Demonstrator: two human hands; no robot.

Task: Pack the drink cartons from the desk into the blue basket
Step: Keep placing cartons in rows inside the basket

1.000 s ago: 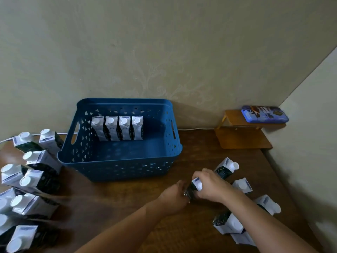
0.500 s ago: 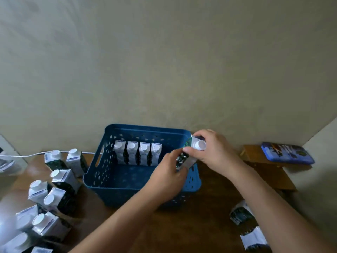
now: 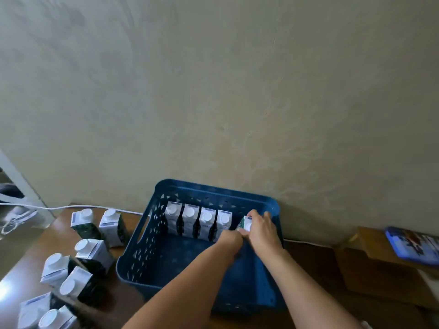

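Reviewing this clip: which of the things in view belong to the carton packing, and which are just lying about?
Part of the job:
- blue basket
- four cartons standing in a row at its back wall
- fifth carton, held by the right hand with the left hand beside it
- loose cartons on the desk

Lying about:
- white cable
- blue case on a wooden stand
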